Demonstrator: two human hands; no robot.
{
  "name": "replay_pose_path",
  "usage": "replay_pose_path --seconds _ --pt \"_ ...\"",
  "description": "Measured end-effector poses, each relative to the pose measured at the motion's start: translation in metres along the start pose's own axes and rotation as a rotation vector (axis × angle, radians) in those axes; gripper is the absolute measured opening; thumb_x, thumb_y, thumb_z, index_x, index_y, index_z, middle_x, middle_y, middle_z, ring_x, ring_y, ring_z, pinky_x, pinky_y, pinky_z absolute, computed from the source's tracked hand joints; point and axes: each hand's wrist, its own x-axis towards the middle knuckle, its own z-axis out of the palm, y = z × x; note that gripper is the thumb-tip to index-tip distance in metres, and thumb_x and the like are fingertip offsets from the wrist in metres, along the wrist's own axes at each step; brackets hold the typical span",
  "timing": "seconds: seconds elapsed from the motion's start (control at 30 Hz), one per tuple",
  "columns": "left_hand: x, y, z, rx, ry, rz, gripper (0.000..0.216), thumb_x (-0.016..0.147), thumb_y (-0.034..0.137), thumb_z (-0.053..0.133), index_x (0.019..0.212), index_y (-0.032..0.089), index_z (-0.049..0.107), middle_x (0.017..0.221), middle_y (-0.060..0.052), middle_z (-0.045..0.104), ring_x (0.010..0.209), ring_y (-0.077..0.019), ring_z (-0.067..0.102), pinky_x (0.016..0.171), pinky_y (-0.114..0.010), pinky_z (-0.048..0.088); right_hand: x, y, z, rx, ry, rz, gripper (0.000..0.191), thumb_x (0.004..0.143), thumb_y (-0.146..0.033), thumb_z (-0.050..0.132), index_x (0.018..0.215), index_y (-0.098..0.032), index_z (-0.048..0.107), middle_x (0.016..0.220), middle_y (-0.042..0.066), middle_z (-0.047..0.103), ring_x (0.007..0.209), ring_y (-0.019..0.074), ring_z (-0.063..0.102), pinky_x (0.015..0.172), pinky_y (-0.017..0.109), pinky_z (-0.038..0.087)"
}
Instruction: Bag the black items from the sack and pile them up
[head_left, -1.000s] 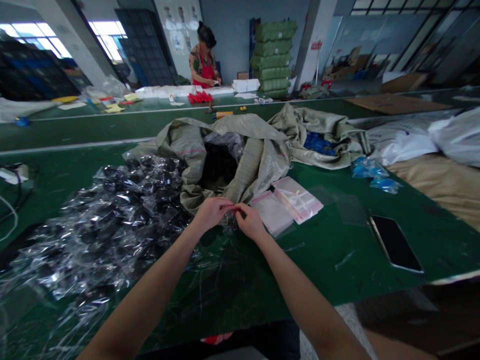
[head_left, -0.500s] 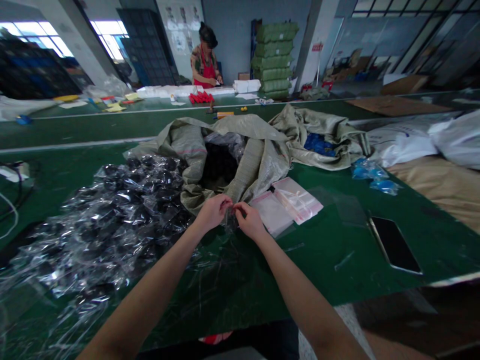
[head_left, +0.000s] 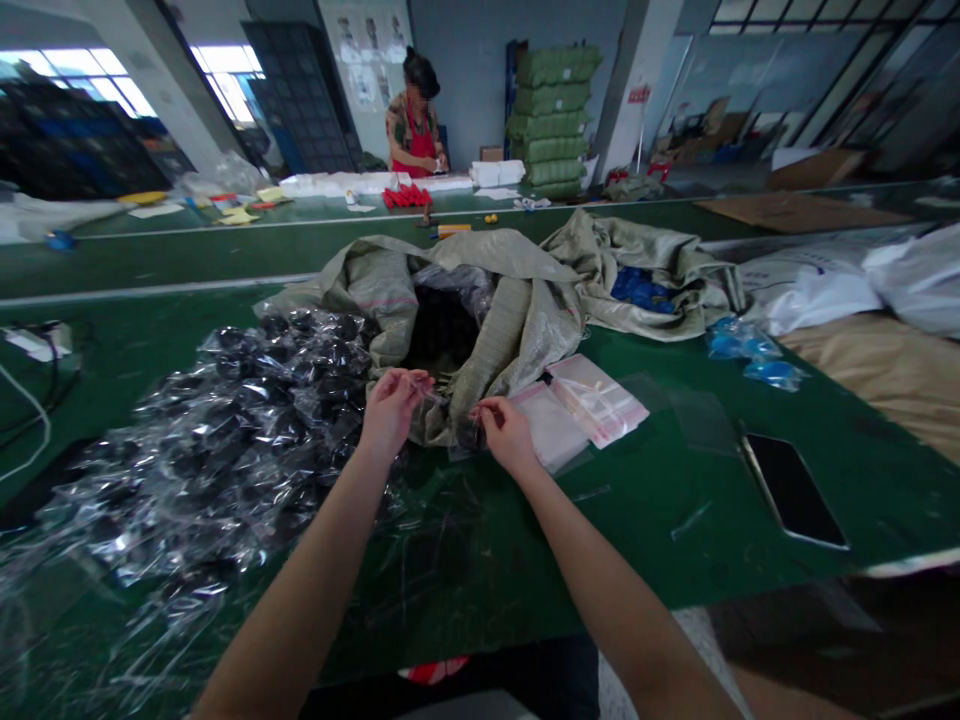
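My left hand is closed in a pinch on a thin clear plastic strip in front of the sack's mouth. To its right, my right hand pinches the edge of a small clear plastic bag with a dark round item in it, low over the table. Left of my hands lies a big heap of black items in clear bags. Behind them an open woven sack shows dark contents. Flat clear bags lie stacked just right of my right hand.
A phone rests on the green table at right. Another woven sack holds blue items, with bagged blue pieces beside it. Across the far table stands a co-worker in a red apron. Cables lie at left.
My hands have moved apart: the left went left and up with the clear strip, while the right shifted slightly right, keeping the bag. The view has shifted slightly.
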Motion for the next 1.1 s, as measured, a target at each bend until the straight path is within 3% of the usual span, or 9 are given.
replay_pose_path --seconds 0.07,0.13,0.2,0.27,0.37,0.5,0.7,0.9,1.1 --pt "0.000 0.009 -0.014 -0.234 -0.036 -0.064 0.024 0.080 0.034 0.063 0.075 0.020 0.044 0.076 0.000 0.060 0.077 -0.0140 0.063 0.073 -0.028 0.052 0.000 -0.001 0.001 0.058 0.029 0.031 0.015 0.090 -0.036 0.049 0.094 -0.023 0.055 0.090 0.005 0.072 0.083 0.0183 0.073 0.078 0.034 0.059" --pt "-0.002 0.016 -0.028 -0.351 -0.066 -0.123 0.030 0.078 0.030 0.065 0.069 0.020 0.037 0.060 0.005 0.045 0.055 -0.0081 0.050 0.054 -0.020 0.045 0.001 -0.002 0.001 0.120 0.049 0.058 0.017 0.089 -0.039 0.050 0.095 -0.024 0.055 0.092 0.005 0.071 0.082 0.0184 0.073 0.078 0.034 0.060" --pt "-0.005 0.020 -0.038 -0.375 -0.083 -0.191 0.031 0.077 0.029 0.065 0.068 0.020 0.037 0.054 0.008 0.028 0.041 -0.0050 0.029 0.039 -0.016 0.028 0.002 -0.003 0.000 0.166 0.070 0.073 0.018 0.089 -0.040 0.051 0.095 -0.023 0.055 0.093 0.006 0.071 0.081 0.0186 0.073 0.078 0.035 0.061" --pt "-0.010 0.019 -0.043 -0.282 -0.088 -0.252 0.027 0.077 0.034 0.066 0.072 0.020 0.044 0.053 0.010 0.022 0.038 -0.0042 0.018 0.036 -0.017 0.016 0.003 -0.004 -0.001 0.186 0.089 0.088 0.019 0.088 -0.040 0.052 0.094 -0.023 0.055 0.092 0.006 0.071 0.079 0.0184 0.072 0.077 0.036 0.061" --pt "-0.020 0.011 -0.037 0.116 -0.133 -0.239 0.029 0.074 0.042 0.071 0.083 0.018 0.059 0.052 0.010 0.032 0.040 -0.0042 0.025 0.038 -0.017 0.017 0.003 -0.005 -0.003 0.211 0.108 0.124 0.020 0.086 -0.042 0.053 0.095 -0.023 0.055 0.093 0.006 0.071 0.080 0.0191 0.072 0.074 0.035 0.061" --pt "-0.030 -0.006 -0.018 0.608 -0.329 -0.088 0.033 0.072 0.045 0.073 0.089 0.016 0.072 0.056 0.005 0.051 0.052 -0.0089 0.044 0.047 -0.020 0.033 0.003 -0.006 -0.004 0.231 0.123 0.144 0.025 0.085 -0.045 0.055 0.097 -0.023 0.055 0.096 0.006 0.072 0.081 0.0198 0.072 0.074 0.036 0.062" --pt "-0.032 -0.017 -0.008 0.622 -0.391 0.005 0.029 0.082 0.042 0.061 0.083 0.016 0.072 0.079 -0.003 0.070 0.074 -0.0157 0.060 0.069 -0.025 0.046 0.003 -0.007 -0.008 0.235 0.098 0.167 0.026 0.085 -0.046 0.054 0.098 -0.023 0.055 0.098 0.007 0.072 0.083 0.0211 0.073 0.075 0.038 0.062" --pt "-0.031 -0.015 -0.005 0.568 -0.315 -0.007 0.035 0.089 0.043 0.053 0.076 0.015 0.069 0.071 -0.001 0.066 0.067 -0.0134 0.056 0.064 -0.024 0.043 0.007 -0.008 -0.011 0.293 0.129 0.162 0.028 0.082 -0.045 0.061 0.098 -0.022 0.058 0.093 0.006 0.074 0.076 0.0207 0.073 0.074 0.038 0.061" --pt "-0.028 -0.017 -0.007 0.553 -0.282 -0.011 0.032 0.089 0.042 0.054 0.077 0.016 0.069 0.070 -0.001 0.066 0.065 -0.0134 0.055 0.060 -0.023 0.042 0.008 -0.007 -0.011 0.422 0.051 0.357 0.031 0.078 -0.045 0.068 0.095 -0.020 0.061 0.089 0.006 0.074 0.081 0.0189 0.072 0.078 0.037 0.061"
